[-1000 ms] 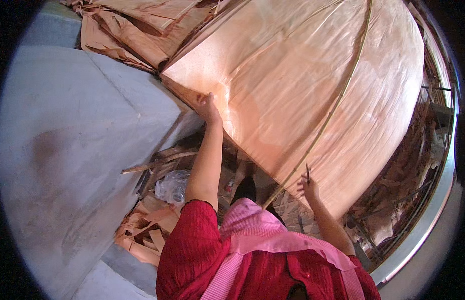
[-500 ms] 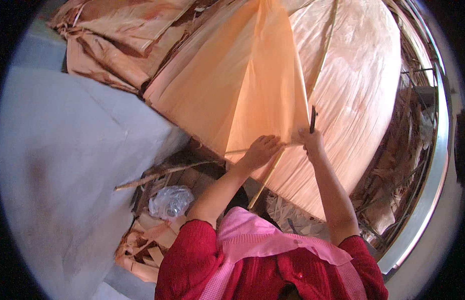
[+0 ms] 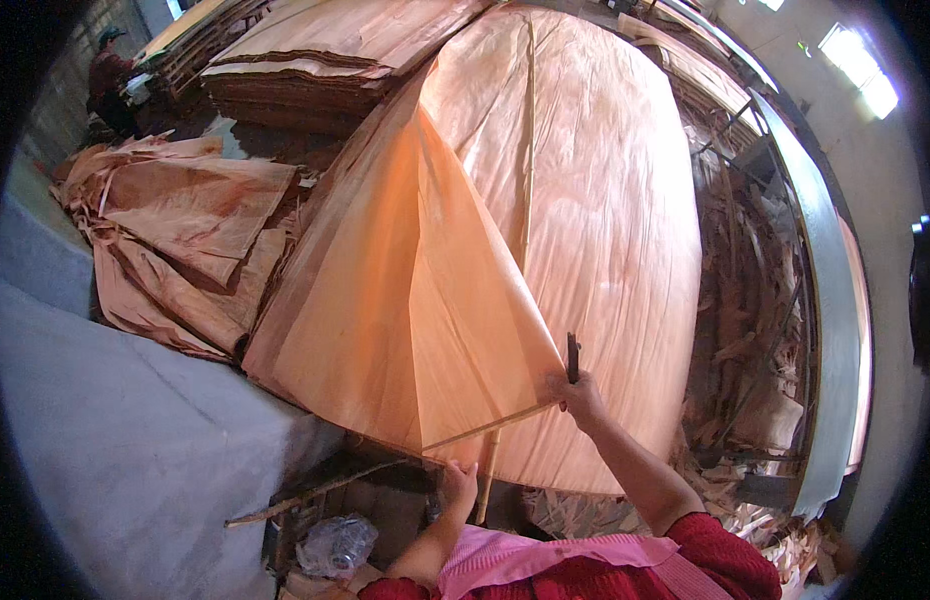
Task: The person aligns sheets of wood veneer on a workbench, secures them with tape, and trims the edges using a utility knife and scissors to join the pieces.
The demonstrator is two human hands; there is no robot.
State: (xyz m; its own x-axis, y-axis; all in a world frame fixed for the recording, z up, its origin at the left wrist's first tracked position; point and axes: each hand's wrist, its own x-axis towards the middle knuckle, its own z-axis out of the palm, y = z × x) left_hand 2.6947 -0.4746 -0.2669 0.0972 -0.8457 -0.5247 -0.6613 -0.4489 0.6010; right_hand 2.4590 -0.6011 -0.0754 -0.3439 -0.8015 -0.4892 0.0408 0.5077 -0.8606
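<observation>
Folded veneer sheet [image 3: 470, 330]: centre. Right hand [image 3: 580, 395], 4 o'clock: grasping its edge and a dark slim tool [image 3: 573, 355]. Left hand [image 3: 458, 487], 6 o'clock: grip cannot be told. Caution: uneven pull could split the sheet.

The lifted veneer sheet [image 3: 475, 320] is orange-tan; the veneer layer [image 3: 615, 250] beneath is pale pinkish tan with fine lengthwise streaks. The slim pole [image 3: 530, 150] is dull yellow, the narrow tool [image 3: 573, 358] black, and the slab [image 3: 125, 430] blue-grey. The right sleeve [image 3: 725, 555] is red; the apron [image 3: 485, 567] is pink, with what appears to be a fine check.
</observation>
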